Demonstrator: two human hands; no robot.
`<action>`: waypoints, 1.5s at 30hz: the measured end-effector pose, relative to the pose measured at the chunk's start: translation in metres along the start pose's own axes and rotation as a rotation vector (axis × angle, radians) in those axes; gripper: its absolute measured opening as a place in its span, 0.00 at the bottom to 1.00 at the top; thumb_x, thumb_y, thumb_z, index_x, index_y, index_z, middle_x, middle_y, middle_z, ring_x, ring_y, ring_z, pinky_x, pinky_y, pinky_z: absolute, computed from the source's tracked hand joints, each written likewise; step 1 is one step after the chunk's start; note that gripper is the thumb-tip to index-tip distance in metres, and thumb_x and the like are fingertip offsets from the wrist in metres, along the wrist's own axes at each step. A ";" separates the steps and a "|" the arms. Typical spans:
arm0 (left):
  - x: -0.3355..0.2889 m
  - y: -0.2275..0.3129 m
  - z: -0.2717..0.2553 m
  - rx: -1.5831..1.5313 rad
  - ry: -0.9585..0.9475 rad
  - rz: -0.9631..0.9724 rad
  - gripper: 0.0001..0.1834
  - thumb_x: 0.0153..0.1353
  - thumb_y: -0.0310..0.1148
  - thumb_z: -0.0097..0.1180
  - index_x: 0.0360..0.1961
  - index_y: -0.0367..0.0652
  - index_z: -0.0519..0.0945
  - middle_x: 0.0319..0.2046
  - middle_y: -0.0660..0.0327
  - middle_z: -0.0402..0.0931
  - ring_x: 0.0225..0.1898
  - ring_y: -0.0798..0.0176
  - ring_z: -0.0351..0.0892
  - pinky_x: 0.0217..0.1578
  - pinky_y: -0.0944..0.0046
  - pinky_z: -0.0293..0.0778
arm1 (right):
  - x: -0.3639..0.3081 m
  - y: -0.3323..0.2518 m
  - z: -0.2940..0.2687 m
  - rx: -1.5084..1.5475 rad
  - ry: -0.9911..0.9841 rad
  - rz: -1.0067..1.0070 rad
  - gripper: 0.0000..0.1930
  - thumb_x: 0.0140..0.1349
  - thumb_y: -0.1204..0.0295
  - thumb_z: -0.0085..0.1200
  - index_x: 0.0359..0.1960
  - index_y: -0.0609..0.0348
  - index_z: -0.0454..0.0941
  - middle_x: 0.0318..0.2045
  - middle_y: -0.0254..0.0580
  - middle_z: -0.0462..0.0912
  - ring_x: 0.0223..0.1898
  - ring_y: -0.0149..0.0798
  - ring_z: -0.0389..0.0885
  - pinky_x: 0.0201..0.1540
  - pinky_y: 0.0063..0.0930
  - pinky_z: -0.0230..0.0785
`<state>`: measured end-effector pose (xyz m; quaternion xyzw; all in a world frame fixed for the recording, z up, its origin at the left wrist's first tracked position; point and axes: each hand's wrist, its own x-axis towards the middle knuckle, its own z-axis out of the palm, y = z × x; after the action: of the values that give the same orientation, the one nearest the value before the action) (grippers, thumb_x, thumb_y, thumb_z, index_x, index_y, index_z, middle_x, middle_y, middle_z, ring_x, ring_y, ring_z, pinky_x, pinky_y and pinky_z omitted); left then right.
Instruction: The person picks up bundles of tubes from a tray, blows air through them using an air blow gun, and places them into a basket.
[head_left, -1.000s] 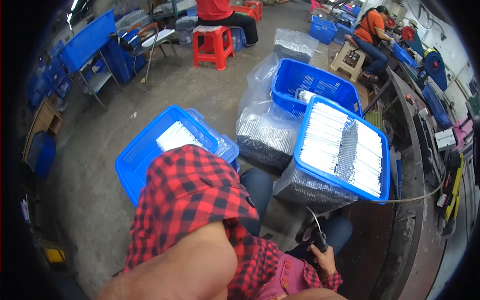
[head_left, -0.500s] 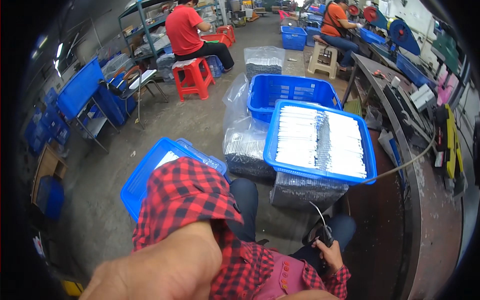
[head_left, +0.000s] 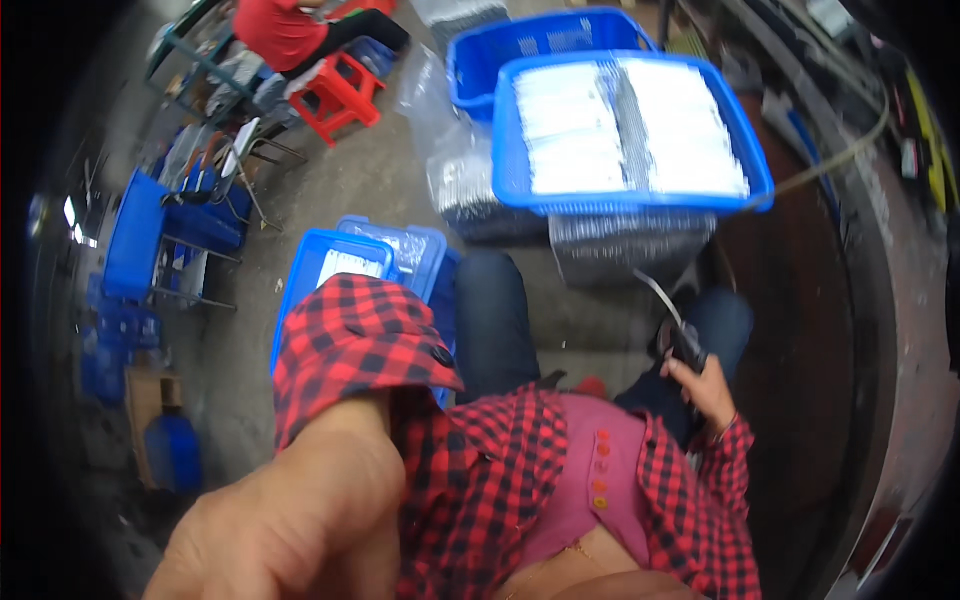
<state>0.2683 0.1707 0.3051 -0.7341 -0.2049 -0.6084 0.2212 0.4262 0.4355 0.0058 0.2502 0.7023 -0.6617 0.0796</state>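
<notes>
My left hand [head_left: 290,510] is raised close to the camera at the lower left; its fingers run into the lower edge, so whether it holds anything is hidden. Over by my right knee, my right hand [head_left: 706,390] is closed round the black handle of an air blow gun [head_left: 688,346], whose thin bent metal tube points up and to the left. Beyond it, a blue basket [head_left: 508,150] full of white thin strips [head_left: 572,125] in rows rests on a plastic-wrapped bundle [head_left: 630,248]. At my left sleeve stands a smaller blue basket [head_left: 297,290] with some white pieces [head_left: 350,264].
Another blue crate [head_left: 475,80] stands behind the full basket, beside wrapped bundles [head_left: 470,190]. A workbench [head_left: 850,180] with a hose [head_left: 835,155] runs along my right. A person in red [head_left: 285,35] sits by a red stool [head_left: 338,100] at the far left.
The view has tipped downward, so the baskets sit higher in the picture. My left hand stays raised near the camera. My right hand keeps hold of the blow gun.
</notes>
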 end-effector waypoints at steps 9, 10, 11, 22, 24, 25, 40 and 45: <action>-0.188 -0.180 -0.085 0.731 -0.325 -1.203 0.33 0.49 0.33 0.64 0.57 0.38 0.68 0.49 0.46 0.72 0.54 0.53 0.71 0.57 0.55 0.64 | 0.010 0.008 -0.007 0.007 0.031 0.032 0.12 0.60 0.68 0.57 0.39 0.64 0.78 0.28 0.32 0.81 0.27 0.23 0.74 0.29 0.19 0.66; -0.236 -0.210 -0.103 0.760 -0.468 -1.153 0.32 0.46 0.28 0.65 0.54 0.34 0.68 0.49 0.45 0.72 0.54 0.51 0.70 0.55 0.54 0.65 | 0.009 0.010 -0.007 0.004 0.017 0.055 0.12 0.60 0.68 0.58 0.39 0.64 0.78 0.28 0.33 0.81 0.30 0.24 0.75 0.33 0.20 0.67; -0.253 -0.243 -0.115 0.728 -0.662 -0.799 0.27 0.53 0.36 0.60 0.53 0.34 0.70 0.51 0.42 0.70 0.54 0.45 0.69 0.54 0.50 0.66 | 0.009 0.005 -0.005 0.003 0.014 0.071 0.12 0.60 0.68 0.58 0.40 0.65 0.78 0.29 0.33 0.81 0.33 0.25 0.75 0.37 0.21 0.67; -0.372 -0.387 -0.168 1.402 -0.868 -0.833 0.25 0.58 0.53 0.51 0.45 0.43 0.77 0.43 0.51 0.74 0.48 0.50 0.72 0.44 0.52 0.73 | 0.013 0.024 -0.001 0.025 0.017 0.019 0.13 0.57 0.70 0.60 0.41 0.66 0.77 0.32 0.37 0.80 0.36 0.28 0.76 0.42 0.24 0.68; -0.358 -0.379 -0.147 1.215 -0.851 -1.153 0.26 0.60 0.44 0.51 0.53 0.34 0.71 0.53 0.40 0.67 0.53 0.40 0.68 0.54 0.47 0.65 | 0.014 0.023 -0.002 0.039 0.047 -0.016 0.13 0.57 0.70 0.59 0.41 0.66 0.77 0.32 0.38 0.80 0.36 0.29 0.76 0.42 0.24 0.68; -0.351 -0.376 -0.144 1.213 -0.855 -1.163 0.26 0.60 0.44 0.51 0.53 0.34 0.71 0.53 0.40 0.67 0.53 0.40 0.68 0.54 0.47 0.65 | 0.016 0.020 -0.003 0.041 0.041 -0.009 0.13 0.57 0.70 0.59 0.41 0.66 0.77 0.32 0.38 0.80 0.36 0.29 0.76 0.42 0.24 0.68; -0.380 -0.347 -0.132 1.086 -0.935 -1.055 0.44 0.47 0.56 0.61 0.56 0.31 0.66 0.54 0.39 0.66 0.57 0.40 0.65 0.57 0.49 0.63 | 0.017 0.006 -0.004 0.029 0.015 0.088 0.14 0.60 0.69 0.59 0.40 0.68 0.76 0.30 0.36 0.81 0.34 0.27 0.76 0.41 0.22 0.69; -0.357 -0.343 -0.120 1.043 -0.939 -1.165 0.40 0.50 0.55 0.60 0.55 0.33 0.69 0.53 0.41 0.69 0.56 0.41 0.67 0.57 0.50 0.63 | 0.020 0.011 -0.003 0.012 0.029 0.083 0.14 0.61 0.69 0.58 0.42 0.68 0.76 0.31 0.38 0.82 0.35 0.29 0.78 0.42 0.24 0.70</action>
<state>-0.0858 0.3709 -0.0010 -0.4937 -0.8613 -0.0925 0.0766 0.4147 0.4436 -0.0124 0.2893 0.6884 -0.6582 0.0954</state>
